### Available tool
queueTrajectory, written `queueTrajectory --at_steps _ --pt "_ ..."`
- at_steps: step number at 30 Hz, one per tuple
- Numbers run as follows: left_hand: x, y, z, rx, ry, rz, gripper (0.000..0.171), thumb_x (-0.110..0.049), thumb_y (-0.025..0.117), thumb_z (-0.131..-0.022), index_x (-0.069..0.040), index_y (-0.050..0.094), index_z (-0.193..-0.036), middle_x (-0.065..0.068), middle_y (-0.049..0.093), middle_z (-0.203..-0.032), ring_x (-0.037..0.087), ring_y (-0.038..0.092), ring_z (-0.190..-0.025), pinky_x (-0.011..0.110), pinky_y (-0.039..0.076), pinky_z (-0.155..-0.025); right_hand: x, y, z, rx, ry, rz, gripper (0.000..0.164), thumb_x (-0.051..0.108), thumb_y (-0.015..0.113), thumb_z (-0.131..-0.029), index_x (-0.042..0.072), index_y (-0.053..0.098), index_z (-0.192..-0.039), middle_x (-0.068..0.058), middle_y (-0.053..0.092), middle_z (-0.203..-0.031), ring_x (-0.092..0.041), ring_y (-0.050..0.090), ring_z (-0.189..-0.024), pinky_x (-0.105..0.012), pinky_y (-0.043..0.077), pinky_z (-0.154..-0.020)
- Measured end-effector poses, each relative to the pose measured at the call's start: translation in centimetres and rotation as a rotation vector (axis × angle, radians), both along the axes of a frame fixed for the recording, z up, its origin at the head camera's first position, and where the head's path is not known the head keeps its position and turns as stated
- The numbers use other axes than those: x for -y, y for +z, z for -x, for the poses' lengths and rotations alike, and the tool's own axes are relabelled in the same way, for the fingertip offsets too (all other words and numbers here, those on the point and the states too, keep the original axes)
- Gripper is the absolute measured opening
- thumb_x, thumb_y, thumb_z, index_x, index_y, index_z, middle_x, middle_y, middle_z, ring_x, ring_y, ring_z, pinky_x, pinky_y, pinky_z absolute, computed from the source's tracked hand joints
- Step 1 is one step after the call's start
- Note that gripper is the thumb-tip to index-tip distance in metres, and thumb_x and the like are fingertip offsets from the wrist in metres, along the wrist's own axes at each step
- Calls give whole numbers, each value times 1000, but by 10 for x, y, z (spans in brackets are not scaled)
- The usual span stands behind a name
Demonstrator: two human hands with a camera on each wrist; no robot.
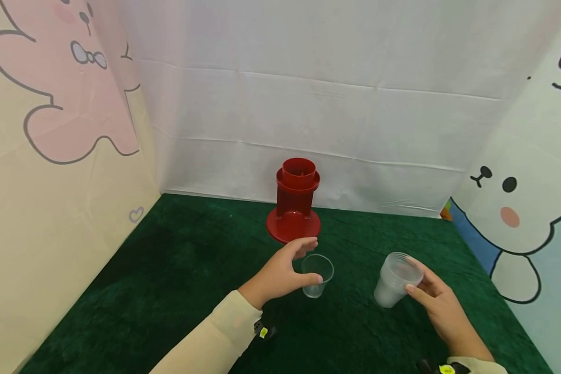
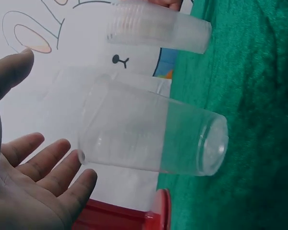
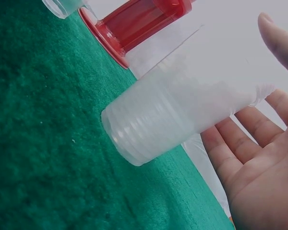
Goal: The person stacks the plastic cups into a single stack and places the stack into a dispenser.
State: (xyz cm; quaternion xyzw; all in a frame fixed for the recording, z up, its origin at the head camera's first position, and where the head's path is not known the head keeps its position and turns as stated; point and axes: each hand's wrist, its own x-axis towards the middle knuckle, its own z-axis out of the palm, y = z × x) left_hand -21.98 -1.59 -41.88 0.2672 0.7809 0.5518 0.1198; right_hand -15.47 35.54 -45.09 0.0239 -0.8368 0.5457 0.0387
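Note:
A single clear plastic cup (image 1: 314, 291) stands on the green cloth. My left hand (image 1: 282, 272) is spread around its rim, with fingertips close to the rim and the thumb (image 2: 14, 72) held apart from it in the left wrist view. A stack of clear plastic cups (image 1: 391, 285) stands further right, its several rims nested together at the top. Beside the stack, my right hand (image 1: 437, 301) has its fingers (image 3: 225, 148) extended along the upper part. In the right wrist view, the right thumb (image 3: 278, 43) is off to the side of the stack.
Behind the single cup, a red stand (image 1: 295, 200) with a round base and hollow top rises near the back wall. Green cloth (image 1: 168, 291) covers the table. White curtain (image 1: 280, 104) and cartoon-printed sheets (image 1: 509, 223) enclose the back and sides.

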Motion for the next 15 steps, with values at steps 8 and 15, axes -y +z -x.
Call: queueTrajectory --at_steps 8,15 --pt "1 -17 2 69 -17 -3 80 -32 85 -88 -33 41 -155 -14 48 -154 21 44 -144 44 39 -115 0 0 0 5 -3 5 60 21 55 -109 10 30 -162 16 46 -138 9 52 -113 -15 48 -85" --pt "-2 -29 6 103 -13 13 85 -35 85 -87 -29 38 -157 -10 46 -156 17 44 -143 42 38 -116 0 0 0 9 0 14 60 20 55 -109 11 30 -162 16 45 -138 8 52 -113 -15 49 -85"
